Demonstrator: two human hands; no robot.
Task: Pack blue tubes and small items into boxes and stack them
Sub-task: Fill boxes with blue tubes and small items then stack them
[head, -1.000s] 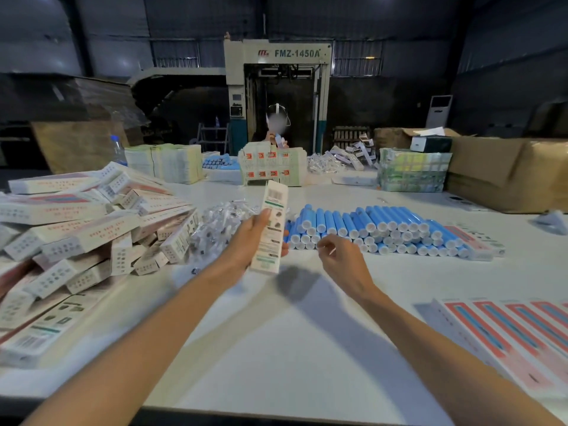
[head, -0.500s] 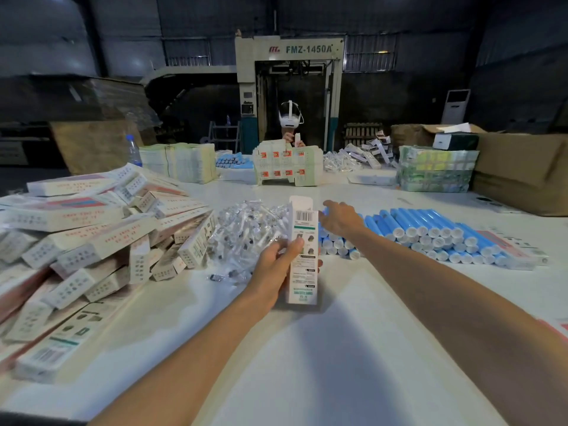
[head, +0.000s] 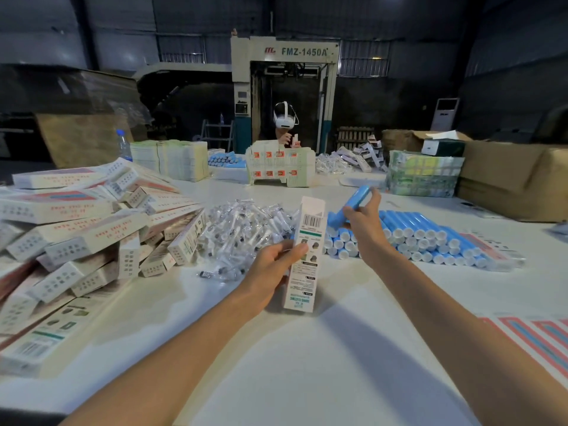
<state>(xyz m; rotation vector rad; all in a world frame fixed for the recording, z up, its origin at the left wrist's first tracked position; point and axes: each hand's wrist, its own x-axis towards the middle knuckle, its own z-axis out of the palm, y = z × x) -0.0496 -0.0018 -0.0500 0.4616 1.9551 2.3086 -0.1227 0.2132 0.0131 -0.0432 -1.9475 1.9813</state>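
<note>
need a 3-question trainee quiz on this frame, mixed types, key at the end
1. Multiple choice: what does the right hand hold? A. a blue tube B. a water bottle C. a flat carton sheet
2. True or false: the blue tube is already inside the box that the left hand holds.
3. Fill in: the heap of boxes lies to the ____ of the pile of wrapped small items.
Key: 1 A; 2 false; 3 left.
</note>
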